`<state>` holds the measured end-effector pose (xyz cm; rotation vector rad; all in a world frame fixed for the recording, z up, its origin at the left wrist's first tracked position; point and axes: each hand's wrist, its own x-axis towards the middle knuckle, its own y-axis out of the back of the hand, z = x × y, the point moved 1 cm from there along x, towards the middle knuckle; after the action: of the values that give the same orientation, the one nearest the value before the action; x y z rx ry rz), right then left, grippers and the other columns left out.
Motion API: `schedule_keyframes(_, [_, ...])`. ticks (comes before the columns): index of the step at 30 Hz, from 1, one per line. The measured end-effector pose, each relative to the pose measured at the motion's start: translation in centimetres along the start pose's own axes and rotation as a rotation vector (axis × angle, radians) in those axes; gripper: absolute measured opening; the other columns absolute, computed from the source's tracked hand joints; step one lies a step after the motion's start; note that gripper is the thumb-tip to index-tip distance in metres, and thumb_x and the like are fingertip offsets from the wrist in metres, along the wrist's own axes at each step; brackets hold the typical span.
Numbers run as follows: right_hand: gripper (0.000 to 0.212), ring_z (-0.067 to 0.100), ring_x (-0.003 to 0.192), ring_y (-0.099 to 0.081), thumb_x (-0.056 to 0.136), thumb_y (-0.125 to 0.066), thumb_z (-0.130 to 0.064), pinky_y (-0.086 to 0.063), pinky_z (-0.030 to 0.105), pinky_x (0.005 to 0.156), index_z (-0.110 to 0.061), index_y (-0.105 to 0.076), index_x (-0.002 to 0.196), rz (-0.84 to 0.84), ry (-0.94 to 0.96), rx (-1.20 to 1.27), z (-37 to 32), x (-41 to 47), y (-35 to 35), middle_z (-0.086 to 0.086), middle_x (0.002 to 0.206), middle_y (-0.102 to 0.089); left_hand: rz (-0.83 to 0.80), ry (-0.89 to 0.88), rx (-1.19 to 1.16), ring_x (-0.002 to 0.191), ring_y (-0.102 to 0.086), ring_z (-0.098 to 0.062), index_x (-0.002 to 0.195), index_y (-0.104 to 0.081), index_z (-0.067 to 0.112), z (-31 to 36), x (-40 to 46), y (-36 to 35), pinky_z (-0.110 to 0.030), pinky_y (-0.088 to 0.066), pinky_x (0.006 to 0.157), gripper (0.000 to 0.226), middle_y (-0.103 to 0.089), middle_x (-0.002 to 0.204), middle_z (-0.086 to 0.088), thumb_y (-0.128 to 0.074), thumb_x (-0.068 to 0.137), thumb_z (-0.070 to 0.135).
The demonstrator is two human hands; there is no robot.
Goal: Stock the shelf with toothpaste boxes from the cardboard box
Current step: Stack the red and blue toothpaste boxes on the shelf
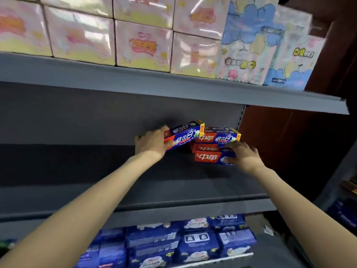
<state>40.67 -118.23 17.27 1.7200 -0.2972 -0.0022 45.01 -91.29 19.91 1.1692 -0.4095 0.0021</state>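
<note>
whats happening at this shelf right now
A person is stocking toothpaste boxes on the grey middle shelf. The left hand grips a tilted red and blue toothpaste box, its far end raised next to the stack. The right hand rests on a small stack of boxes already set near the shelf's right end. Most of that shelf holds nothing else in view. Pink packs fill the shelf above and blue packs the one below. The cardboard box is out of view.
</note>
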Motion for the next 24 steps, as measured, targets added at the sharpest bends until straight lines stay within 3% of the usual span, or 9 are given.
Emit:
schedule_keyframes(5, [0.051, 0.021, 0.132, -0.04, 0.086, -0.064, -0.036, -0.024, 0.049, 0.111, -0.027, -0.047, 0.133, -0.047, 0.123, 0.055, 3.3, 4.7, -2.2, -0.004, 0.141, -0.047, 0.009, 0.035, 0.004, 0.119, -0.052, -0.025, 0.134, -0.042, 0.028, 2.0, 1.5, -1.9, -0.039, -0.035, 0.096, 0.048, -0.055, 0.132, 0.0, -0.05, 0.092, 0.049])
schedule_keyframes(13, [0.051, 0.021, 0.139, -0.029, 0.09, -0.058, -0.038, -0.017, 0.049, 0.115, -0.031, -0.042, 0.138, -0.077, 0.253, 0.091, 4.8, 8.5, -3.9, -0.005, 0.147, -0.036, 0.013, 0.146, -0.105, 0.117, -0.055, -0.023, 0.132, -0.046, 0.027, 4.3, 2.8, -4.0, -0.042, -0.045, 0.096, 0.052, -0.058, 0.129, 0.0, -0.056, 0.088, 0.052])
schedule_keyframes(24, [0.05, 0.024, 0.134, -0.035, 0.09, -0.059, -0.031, -0.029, 0.056, 0.109, -0.026, -0.044, 0.137, -0.055, 0.264, 0.058, 4.8, 9.1, -4.7, -0.002, 0.142, -0.039, 0.007, 0.126, -0.117, 0.113, -0.057, -0.02, 0.129, -0.047, 0.026, 5.2, 3.1, -3.7, -0.038, -0.048, 0.092, 0.049, -0.059, 0.127, 0.002, -0.059, 0.087, 0.05])
